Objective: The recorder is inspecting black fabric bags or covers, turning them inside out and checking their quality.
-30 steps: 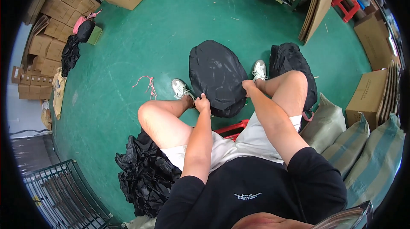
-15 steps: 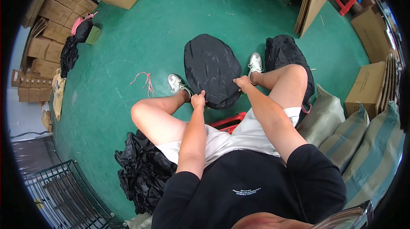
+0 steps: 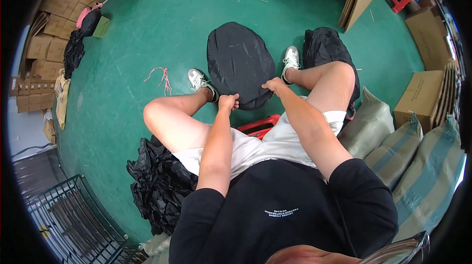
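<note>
A black oval bundle of smooth fabric [image 3: 240, 62], perhaps a cover or bag, lies on the floor between my feet. My left hand [image 3: 228, 102] is closed on the near left part of its edge, thumb toward the right. At the near right edge, my right hand [image 3: 274, 86] pinches the same fabric. Both forearms reach forward between my spread knees. Whatever is inside or beneath the fabric is hidden.
A second black fabric bundle [image 3: 327, 50] lies beyond my right knee. Crumpled black plastic [image 3: 160, 190] is heaped at my left. Stuffed woven sacks [image 3: 427, 170] stand at right. Pink string [image 3: 164, 79] lies on the floor. A red plastic stool [image 3: 263, 125] shows beneath me.
The whole view has shifted, so the scene sits higher. The fabric's top looks smoother, with fewer wrinkles. Both hands keep their hold; my left hand has slid slightly rightward along the edge.
</note>
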Demonstrator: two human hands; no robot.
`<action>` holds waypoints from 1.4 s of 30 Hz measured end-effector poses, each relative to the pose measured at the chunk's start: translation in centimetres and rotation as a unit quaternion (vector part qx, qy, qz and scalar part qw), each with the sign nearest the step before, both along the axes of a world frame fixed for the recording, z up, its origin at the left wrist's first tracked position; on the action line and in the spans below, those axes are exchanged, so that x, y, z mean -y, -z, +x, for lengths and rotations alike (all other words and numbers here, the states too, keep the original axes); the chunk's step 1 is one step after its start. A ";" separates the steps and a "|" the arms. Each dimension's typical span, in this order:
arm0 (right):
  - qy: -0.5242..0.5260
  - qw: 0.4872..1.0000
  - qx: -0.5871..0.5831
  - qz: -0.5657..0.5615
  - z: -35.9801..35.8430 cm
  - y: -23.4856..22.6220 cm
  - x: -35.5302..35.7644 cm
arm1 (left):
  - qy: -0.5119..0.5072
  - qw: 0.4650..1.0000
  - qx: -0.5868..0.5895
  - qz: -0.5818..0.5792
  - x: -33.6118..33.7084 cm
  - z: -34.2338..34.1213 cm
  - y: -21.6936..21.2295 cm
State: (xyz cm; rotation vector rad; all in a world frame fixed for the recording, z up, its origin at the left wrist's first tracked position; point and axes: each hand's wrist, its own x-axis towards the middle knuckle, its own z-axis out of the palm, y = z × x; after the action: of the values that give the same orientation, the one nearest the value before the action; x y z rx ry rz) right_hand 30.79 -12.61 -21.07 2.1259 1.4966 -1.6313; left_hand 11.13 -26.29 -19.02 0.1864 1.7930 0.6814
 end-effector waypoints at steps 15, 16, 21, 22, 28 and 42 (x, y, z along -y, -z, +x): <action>-0.089 0.996 0.003 -0.024 -0.4 1.6 1.3 | 0.021 1.000 0.018 -0.013 1.1 0.5 -1.0; -0.112 0.993 0.023 -0.019 -0.4 1.0 1.3 | 0.021 1.000 0.018 -0.013 0.9 0.8 -1.4; -0.081 0.996 -0.023 -0.013 -0.5 -1.0 1.8 | 0.089 0.995 0.047 -0.022 0.6 1.7 -2.0; -0.060 0.997 -0.041 -0.008 -0.6 -1.1 1.9 | 0.099 0.994 0.040 -0.026 0.8 1.6 -1.7; -0.153 0.987 0.032 -0.036 -1.1 0.2 2.4 | 0.109 0.987 0.090 -0.078 0.8 1.6 -0.7; -0.158 0.979 0.018 -0.124 -0.6 1.2 2.4 | 0.177 0.973 0.055 -0.134 0.2 2.2 -1.1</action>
State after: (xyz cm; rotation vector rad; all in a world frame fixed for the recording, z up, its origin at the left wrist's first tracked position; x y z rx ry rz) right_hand 30.24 -15.04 -22.25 1.6821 1.4417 -1.5613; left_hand 13.34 -26.48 -17.91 0.2720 1.6695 0.1881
